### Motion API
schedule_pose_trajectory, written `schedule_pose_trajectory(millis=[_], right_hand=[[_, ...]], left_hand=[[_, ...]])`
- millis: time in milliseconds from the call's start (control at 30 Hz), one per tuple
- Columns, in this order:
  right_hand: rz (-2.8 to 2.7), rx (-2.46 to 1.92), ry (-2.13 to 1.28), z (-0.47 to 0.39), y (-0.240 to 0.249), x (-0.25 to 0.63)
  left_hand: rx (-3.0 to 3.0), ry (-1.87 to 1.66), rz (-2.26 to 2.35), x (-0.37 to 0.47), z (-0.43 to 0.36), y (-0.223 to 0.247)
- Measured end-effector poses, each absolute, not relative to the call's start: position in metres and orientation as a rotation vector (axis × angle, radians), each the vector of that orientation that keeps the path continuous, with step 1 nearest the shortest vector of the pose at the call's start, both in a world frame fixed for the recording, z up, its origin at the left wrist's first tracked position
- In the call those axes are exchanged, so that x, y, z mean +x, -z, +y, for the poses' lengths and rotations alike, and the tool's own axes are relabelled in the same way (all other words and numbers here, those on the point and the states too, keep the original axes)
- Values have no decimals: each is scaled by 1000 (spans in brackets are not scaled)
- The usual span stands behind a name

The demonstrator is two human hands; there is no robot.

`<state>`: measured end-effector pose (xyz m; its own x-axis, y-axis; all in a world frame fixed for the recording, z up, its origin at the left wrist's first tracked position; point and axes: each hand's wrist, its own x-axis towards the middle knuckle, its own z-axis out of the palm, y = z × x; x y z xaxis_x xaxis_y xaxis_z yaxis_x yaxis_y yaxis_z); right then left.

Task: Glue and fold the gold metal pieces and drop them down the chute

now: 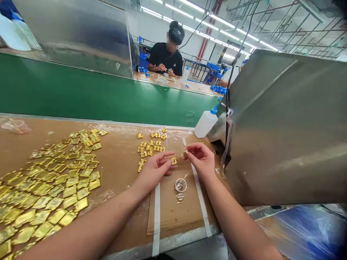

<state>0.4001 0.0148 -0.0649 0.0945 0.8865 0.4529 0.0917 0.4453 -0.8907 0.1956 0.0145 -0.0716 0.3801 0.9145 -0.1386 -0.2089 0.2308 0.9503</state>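
My left hand [158,167] pinches a small gold piece [174,160] between thumb and fingertips, above the cardboard. To its right, my right hand [201,159] has its thumb and index finger closed on a small round gold part [185,153]. The two held pieces are apart. Between my forearms, a small round cup [180,185] with a thin stick in it stands on a taped cardboard sheet [173,220], with a small clear item [180,198] just in front. Small gold pieces [150,147] lie behind my left hand.
Many flat gold pieces [54,177] cover the left of the table. A white bottle [205,124] with a blue tip stands behind my right hand. A metal panel [282,137] rises on the right. Beyond the green strip [103,94] sits a person [168,54].
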Motion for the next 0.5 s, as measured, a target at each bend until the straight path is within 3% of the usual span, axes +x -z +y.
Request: schedule_pose_trajectory(millis=[300,500], right_hand=[[-1680,-818,-298,2,56,402],[-1738,-750,-268,-3,51,403]], left_hand=[[1132,-978,800,196,11,67],[1142,-1010,803,197,8,65]])
